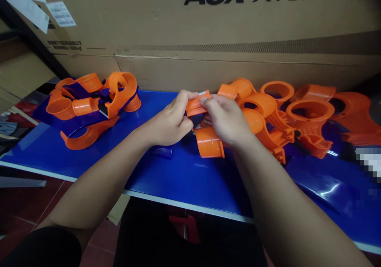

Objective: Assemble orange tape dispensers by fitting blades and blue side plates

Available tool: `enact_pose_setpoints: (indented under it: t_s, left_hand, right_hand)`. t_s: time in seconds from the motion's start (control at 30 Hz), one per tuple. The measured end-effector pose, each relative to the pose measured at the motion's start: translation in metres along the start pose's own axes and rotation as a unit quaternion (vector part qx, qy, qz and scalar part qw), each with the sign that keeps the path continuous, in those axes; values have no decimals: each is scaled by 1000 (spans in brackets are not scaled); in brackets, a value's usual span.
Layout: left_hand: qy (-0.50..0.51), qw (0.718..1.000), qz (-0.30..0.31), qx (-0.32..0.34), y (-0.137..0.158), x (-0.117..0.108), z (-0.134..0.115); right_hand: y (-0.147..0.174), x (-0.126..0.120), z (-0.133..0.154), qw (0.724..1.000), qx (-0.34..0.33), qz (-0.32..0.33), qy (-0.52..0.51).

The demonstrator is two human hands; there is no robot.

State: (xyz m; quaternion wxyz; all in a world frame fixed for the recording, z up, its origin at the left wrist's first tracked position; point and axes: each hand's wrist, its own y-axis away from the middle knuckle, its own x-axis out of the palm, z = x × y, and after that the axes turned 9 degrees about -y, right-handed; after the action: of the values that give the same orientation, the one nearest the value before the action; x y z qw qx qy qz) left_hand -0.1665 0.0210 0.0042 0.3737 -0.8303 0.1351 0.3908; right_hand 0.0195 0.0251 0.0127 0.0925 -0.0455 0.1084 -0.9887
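Above the middle of the blue table, both of my hands grip an orange tape dispenser [194, 106] with a small serrated metal blade [203, 93] along its far edge. My left hand [166, 125] is closed on its left side, with the thumb on top. My right hand [230, 118] pinches it from the right, thumb pressed on the upper face near the blade. Just below the right fingers shows an orange ring [209, 143]; whether it belongs to the held dispenser is hidden by my hand. More orange dispensers [258, 102] lie close beyond my right hand.
A pile of orange dispensers with dark blue pieces [89, 94] lies on the left of the blue table [178, 179]. Another heap of dispensers [309, 110] covers the right back. A large cardboard box [166, 25] stands behind. A shiny blue sheet [321, 179] lies front right.
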Motion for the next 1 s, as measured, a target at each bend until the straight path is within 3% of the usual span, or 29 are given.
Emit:
enact_pose_setpoints:
  t_s: [0.27,0.67,1.0]
  left_hand:
    - [18,999,-31,-8,-1,-2,0]
    - [3,999,-50,5,0,-3,1]
    - [198,978,-49,-34,-5,2,8]
  right_hand:
    - [0,3,-2,997,-59,-42,30]
    - [-1,6,-4,997,-73,-30,11]
    - [-1,0,2,995,-30,-46,-83]
